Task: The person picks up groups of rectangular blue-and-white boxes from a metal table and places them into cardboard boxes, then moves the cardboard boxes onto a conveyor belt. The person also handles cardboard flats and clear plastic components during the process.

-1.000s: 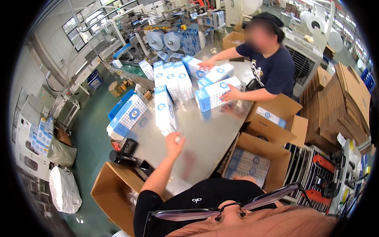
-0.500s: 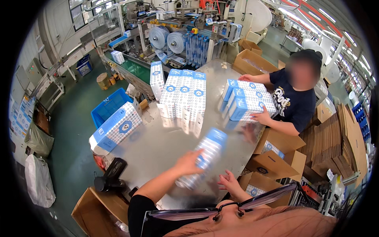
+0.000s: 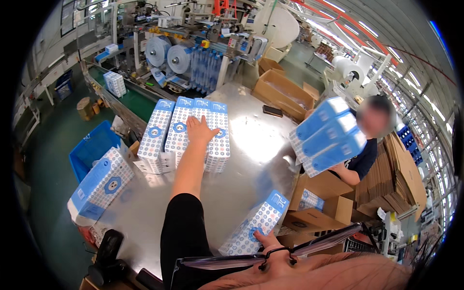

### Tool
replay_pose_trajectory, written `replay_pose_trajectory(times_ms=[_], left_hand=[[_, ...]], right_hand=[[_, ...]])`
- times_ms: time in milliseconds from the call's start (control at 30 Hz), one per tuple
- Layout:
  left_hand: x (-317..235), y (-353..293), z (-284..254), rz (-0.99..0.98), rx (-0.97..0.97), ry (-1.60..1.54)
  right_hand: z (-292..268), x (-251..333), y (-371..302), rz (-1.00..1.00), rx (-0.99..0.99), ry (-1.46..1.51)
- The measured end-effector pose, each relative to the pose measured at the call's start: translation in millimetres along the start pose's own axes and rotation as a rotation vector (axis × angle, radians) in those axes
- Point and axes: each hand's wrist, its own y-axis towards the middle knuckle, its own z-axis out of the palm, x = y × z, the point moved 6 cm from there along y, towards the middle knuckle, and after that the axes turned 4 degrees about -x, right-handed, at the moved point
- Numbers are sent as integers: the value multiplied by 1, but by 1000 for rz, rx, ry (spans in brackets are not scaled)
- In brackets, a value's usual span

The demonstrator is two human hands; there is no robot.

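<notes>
My left hand [image 3: 200,130] reaches across the metal table and lies with its fingers spread on a row of tall, blue-and-white patterned packs [image 3: 155,133] standing side by side. It touches the packs in the middle and right of the row. Close to my body, my right hand [image 3: 267,239] grips a single patterned pack [image 3: 258,220], which leans over the table's near right. The thumb shows on its side; most of the other fingers are hidden. One more pack [image 3: 102,184] sits by itself at the table's left edge.
Across the table at the right, a co-worker holds several packs [image 3: 326,137] above an open carton [image 3: 333,205]. A phone [image 3: 272,111] lies near the far edge. Left are a blue crate [image 3: 92,147] and a black device [image 3: 107,258]. A machine with film rolls [image 3: 179,59] stands behind.
The single pack passed from my left hand to my right. My left hand moved forward onto the row, which the separate pack at its left now stands closer to. The co-worker lifted packs off the table.
</notes>
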Motion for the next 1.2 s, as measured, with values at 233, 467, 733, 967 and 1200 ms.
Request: replay_pose_trajectory(times_ms=[233, 467, 733, 967, 1200], left_hand=[[-29, -75, -8, 221, 230, -189], [-27, -282, -47, 323, 365, -279], [122, -418, -42, -331, 647, -967], [138, -478, -33, -629, 984, -1195], [133, -549, -53, -478, 855, -1089]], right_hand=[[8, 47, 31, 96, 179, -82], [14, 57, 0, 215, 243, -282], [13, 27, -92, 470, 572, -531], [23, 4, -83, 716, 652, -275], [-4, 0, -120, 485, 948, -240]])
